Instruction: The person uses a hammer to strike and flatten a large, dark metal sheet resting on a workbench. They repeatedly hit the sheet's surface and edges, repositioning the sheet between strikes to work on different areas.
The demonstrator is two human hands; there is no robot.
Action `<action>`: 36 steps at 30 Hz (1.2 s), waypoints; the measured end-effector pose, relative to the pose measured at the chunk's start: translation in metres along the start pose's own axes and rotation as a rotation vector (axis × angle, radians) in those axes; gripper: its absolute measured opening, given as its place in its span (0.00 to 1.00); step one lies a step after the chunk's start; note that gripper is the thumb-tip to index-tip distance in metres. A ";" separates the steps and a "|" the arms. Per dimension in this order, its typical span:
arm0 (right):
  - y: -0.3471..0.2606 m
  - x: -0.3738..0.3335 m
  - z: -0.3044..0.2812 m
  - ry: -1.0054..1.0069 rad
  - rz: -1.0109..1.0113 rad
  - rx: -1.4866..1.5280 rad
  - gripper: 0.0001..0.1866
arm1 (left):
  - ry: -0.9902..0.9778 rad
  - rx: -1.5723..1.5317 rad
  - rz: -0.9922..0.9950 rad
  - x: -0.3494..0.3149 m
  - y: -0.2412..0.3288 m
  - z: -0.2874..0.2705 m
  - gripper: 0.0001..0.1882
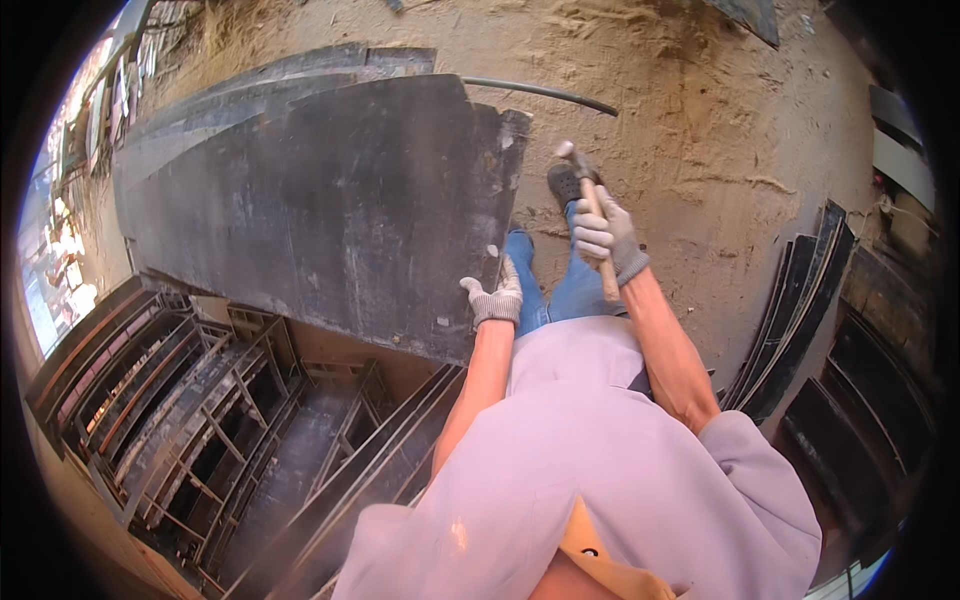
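My right hand (608, 232), in a pale knitted glove, is closed round the wooden handle of a hammer (591, 192). The hammer's metal head points up and away from me, above my foot. My left hand (494, 300), gloved too, is at the right edge of a large dark sheet (330, 210). Its thumb sticks out over the sheet's face, and the other fingers bend about the edge, partly hidden. Scuffs and pale marks cover the dark sheet, and its right edge looks rough.
More sheets (220, 110) lie beneath and beyond the big one. A dark bar (540, 93) rests on the sandy ground (700, 130). Metal frames (215, 430) stand at lower left. Dark panels (790, 310) are stacked on the right. My shoe (564, 183) is near the sheet.
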State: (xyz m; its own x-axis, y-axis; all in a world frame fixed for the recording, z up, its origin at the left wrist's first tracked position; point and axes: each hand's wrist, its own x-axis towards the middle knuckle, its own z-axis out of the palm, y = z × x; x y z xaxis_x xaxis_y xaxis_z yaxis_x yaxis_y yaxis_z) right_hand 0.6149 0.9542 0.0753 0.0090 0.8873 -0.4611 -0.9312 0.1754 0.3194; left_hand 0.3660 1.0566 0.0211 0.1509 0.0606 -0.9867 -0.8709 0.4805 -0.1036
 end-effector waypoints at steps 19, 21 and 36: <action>-0.016 0.016 -0.001 0.480 -0.161 0.185 0.24 | 0.057 0.016 0.065 -0.002 -0.006 0.006 0.34; -0.014 0.032 0.009 0.241 0.114 0.093 0.24 | 0.058 0.025 0.078 -0.003 -0.005 0.009 0.35; 0.037 0.019 0.126 0.073 0.146 -0.524 0.30 | 0.071 0.077 0.086 0.000 0.003 0.007 0.37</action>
State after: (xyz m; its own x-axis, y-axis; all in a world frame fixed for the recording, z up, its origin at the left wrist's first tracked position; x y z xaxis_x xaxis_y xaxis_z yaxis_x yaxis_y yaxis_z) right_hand 0.6261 1.0311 0.1827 -0.1421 0.8512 -0.5052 -0.9779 -0.1998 -0.0616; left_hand 0.3661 1.0640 0.0213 0.0409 0.0436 -0.9982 -0.8404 0.5418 -0.0107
